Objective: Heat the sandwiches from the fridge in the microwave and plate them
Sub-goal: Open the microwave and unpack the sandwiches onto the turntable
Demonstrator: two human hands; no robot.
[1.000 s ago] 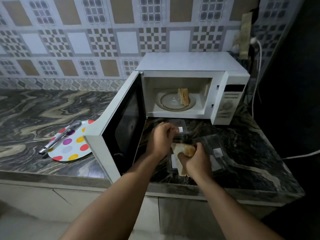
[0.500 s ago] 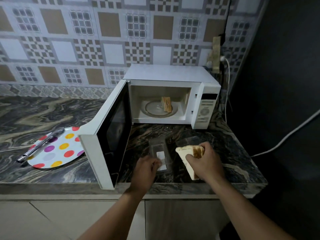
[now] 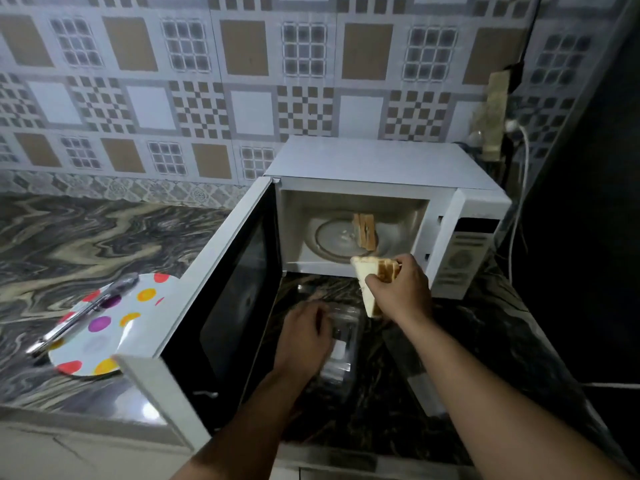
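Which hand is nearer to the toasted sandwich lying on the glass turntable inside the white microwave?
Right. The right hand, gripping a second sandwich, is at the microwave's opening below the toasted sandwich. The left hand is lower, on the clear plastic container.

Glossy marbled stone counter (image 3: 86,237), clear plastic container (image 3: 341,344), smooth white microwave (image 3: 381,164), toasted bread sandwich (image 3: 372,278)

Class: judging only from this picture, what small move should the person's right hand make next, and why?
Probably carry the triangular toasted sandwich, gripped in the right hand, forward onto the round glass turntable of the open white microwave. One sandwich already stands there with bare glass to its left, and the held one hangs just before the opening.
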